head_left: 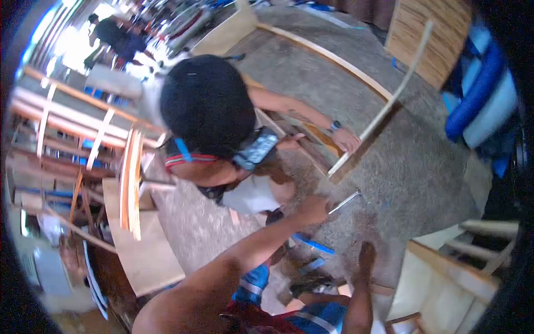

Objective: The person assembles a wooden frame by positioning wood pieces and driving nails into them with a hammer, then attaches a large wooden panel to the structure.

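Observation:
My left hand (313,211) is closed around a slim, shiny metal tool (345,202), whose far end reaches over the concrete floor (428,183). The tool's exact kind is too blurred to make out. Lower and to the right, my right hand (366,257) hangs over the floor, its fingers dark and smeared. Just beyond the tool lies the near corner of a wooden frame (328,53). A co-worker in a black cap (206,103) bends over that frame, with one hand (346,140) on its curved side rail and the other hand (290,141) at an inner crosspiece.
Blue strips (314,244) lie on the floor near my legs. A padded wooden frame (439,278) stands at lower right. Blue rolls (475,94) and a plywood panel (428,42) are at upper right. Wooden slats (131,183) and a board (146,253) are on the left.

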The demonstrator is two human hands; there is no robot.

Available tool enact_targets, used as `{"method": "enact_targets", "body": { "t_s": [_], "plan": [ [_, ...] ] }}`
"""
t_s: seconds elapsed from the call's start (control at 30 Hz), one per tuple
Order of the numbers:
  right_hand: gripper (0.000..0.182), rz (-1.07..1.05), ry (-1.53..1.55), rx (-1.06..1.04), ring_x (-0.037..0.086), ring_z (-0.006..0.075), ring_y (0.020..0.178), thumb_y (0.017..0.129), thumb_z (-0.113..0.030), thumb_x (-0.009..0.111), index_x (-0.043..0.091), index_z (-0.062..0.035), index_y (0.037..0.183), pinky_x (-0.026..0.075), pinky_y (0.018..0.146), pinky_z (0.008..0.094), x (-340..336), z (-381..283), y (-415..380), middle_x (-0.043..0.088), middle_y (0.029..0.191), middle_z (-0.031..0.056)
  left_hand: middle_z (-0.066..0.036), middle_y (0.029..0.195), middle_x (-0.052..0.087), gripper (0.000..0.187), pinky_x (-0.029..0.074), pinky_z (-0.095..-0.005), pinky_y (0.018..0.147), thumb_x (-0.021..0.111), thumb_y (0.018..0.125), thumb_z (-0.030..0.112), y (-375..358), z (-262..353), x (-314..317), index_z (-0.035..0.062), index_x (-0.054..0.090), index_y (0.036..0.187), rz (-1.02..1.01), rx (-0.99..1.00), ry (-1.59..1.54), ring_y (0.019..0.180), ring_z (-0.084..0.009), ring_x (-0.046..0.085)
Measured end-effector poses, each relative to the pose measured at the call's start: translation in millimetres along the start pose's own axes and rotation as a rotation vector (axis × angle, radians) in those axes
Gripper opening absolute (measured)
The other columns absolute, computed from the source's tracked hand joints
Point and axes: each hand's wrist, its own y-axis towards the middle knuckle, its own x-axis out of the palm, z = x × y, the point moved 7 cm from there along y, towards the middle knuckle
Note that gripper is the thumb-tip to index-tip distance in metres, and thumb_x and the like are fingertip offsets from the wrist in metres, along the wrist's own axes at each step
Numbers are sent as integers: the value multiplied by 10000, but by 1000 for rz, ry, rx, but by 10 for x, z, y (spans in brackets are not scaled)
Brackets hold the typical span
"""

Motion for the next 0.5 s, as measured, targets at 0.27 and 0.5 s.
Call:
{"method": "enact_targets", "body": {
  "t_s": [0.27, 0.5],
  "plan": [
    [309, -635, -13, 53, 646, 344, 822, 833, -312, 602, 671, -20, 908, 495, 740, 431, -572, -1327, -1378, 658, 871, 205, -212, 953, 643, 262, 491, -455, 778, 556, 805, 238, -3272, -590, -2418, 95, 642, 1006, 69, -774, -369, 848, -387, 623],
    [278, -896, 286, -312, 650, 271, 901, 856, -267, 611, 637, -58, 1038, 495, 777, 353, 113, -5476, -1388, 658, 969, 177, -241, 1001, 624, 279, 473, -464, 814, 519, 844, 255, -5809, -2395, -2813, 52, 643, 989, -7, -1103, -163, 944, -398, 600]
  ]
}}
